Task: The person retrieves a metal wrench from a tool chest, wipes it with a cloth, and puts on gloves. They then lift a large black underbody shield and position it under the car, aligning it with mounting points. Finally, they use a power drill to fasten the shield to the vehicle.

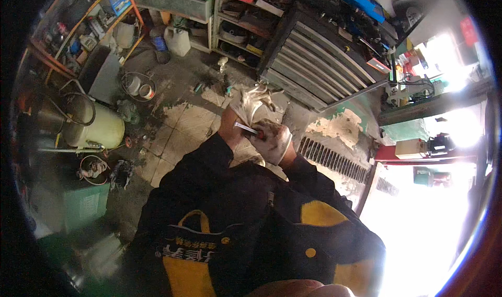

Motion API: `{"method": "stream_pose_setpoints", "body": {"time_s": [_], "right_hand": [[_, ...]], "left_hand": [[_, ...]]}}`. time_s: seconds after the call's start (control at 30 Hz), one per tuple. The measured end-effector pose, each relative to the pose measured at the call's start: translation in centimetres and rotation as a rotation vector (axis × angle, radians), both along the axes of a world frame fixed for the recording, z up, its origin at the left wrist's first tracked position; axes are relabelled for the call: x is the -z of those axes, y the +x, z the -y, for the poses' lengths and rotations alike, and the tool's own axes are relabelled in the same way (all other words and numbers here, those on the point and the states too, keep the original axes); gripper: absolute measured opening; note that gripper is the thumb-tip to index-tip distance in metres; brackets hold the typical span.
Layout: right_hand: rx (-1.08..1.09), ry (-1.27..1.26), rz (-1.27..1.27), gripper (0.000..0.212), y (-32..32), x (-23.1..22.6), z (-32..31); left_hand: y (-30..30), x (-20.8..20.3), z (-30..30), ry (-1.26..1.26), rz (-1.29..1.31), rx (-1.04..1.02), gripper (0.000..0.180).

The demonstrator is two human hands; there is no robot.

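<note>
My left hand (pixel 249 105), in a whitish work glove, is stretched out with its fingers apart. No object shows in it. Just below and to the right, my right hand (pixel 276 139), in a stained white glove, is closed around a slim tool with a silver shaft (pixel 244 127) and a red part near the fist. The shaft points left, across the bare skin near my left wrist. Whether it touches the wrist I cannot tell, and the tool's exact kind is not clear.
A grey tool cabinet (pixel 319 62) with drawers stands ahead to the right. A floor drain grate (pixel 334 160) lies right of my hands. On the left are a yellowish tank (pixel 99 123), a small bucket (pixel 147 91) and a white jug (pixel 177 41). Bright light fills the lower right.
</note>
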State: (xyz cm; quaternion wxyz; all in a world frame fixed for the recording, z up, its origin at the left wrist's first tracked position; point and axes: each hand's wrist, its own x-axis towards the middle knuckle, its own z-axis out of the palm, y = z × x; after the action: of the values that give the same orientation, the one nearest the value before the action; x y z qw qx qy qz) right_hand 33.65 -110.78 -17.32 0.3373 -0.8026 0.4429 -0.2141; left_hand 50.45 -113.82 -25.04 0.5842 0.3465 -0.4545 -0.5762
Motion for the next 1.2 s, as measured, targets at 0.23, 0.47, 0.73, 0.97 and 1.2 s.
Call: {"method": "stream_pose_setpoints", "body": {"time_s": [0.23, 0.47, 0.73, 0.97, 1.2], "right_hand": [[0.012, -0.084, 0.119, 0.028, -2.6, -0.1, 3.2], [0.001, -0.235, 0.054, 0.022, -5.8, 0.9, 6.5], [-0.04, -0.236, 0.063, 0.029, -8.8, 1.7, 7.7], [-0.059, -0.363, 0.061, 0.026, -9.5, 1.2, 8.1], [0.482, -0.418, 0.304, 0.027, -12.3, -0.4, 8.6]], "left_hand": [[-1.9, -1.2, 4.4, 0.25, -0.801, 0.235, 0.041], [-7.6, -0.4, 10.3, 0.063, 0.043, 0.348, 0.049], [-9.5, 5.2, 10.3, 0.22, 0.053, 0.498, 0.056], [-13.3, 8.1, 14.7, 0.264, -0.356, 0.659, 0.061], [-10.9, -0.7, 10.9, 0.229, -0.882, 0.489, 0.047]]}}
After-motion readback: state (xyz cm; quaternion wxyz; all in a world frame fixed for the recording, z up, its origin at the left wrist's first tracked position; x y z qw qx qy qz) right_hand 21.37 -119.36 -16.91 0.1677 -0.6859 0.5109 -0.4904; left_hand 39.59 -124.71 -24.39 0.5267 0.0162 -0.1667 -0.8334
